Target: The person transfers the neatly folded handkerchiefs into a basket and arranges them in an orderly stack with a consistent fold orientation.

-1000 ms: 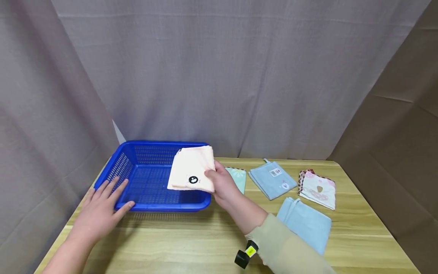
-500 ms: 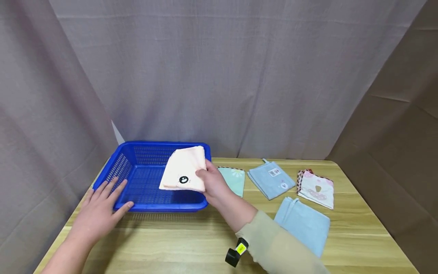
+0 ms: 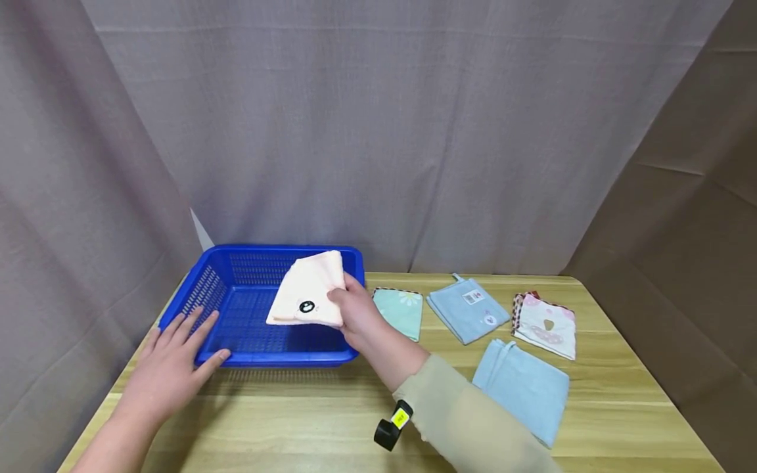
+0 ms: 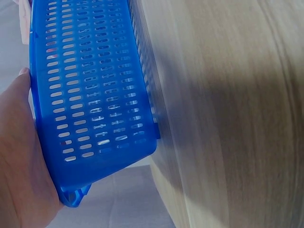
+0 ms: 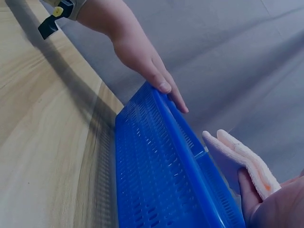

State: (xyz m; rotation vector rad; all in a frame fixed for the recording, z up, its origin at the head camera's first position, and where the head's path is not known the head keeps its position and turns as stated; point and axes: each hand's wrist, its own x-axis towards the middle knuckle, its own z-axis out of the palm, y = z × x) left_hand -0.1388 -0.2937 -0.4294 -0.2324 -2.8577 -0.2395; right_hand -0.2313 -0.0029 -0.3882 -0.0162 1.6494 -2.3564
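A folded pale pink towel (image 3: 301, 289) with a round black-and-white emblem is pinched by my right hand (image 3: 359, 309) between thumb and fingers. In the right wrist view the towel (image 5: 247, 161) shows edge-on, above the rim of the blue plastic basket (image 5: 147, 156). My left hand (image 3: 168, 364) rests with spread, straight fingers on the basket's near left corner. The left wrist view shows that hand (image 4: 21, 156) against the rim of the slotted blue basket (image 4: 90, 90). Inside the basket (image 3: 251, 358), the visible part of the floor is bare.
On the wooden table (image 3: 284, 420), right of the basket, lie a mint green cloth (image 3: 402, 312), a blue towel with a label (image 3: 467, 309), a white-and-pink cloth (image 3: 547, 325) and a plain light blue towel (image 3: 523, 387). A grey curtain (image 3: 378, 131) hangs behind.
My right hand has carried the pink towel leftward, farther over the basket, uncovering more of the mint green cloth. My left hand has stayed on the basket's corner.
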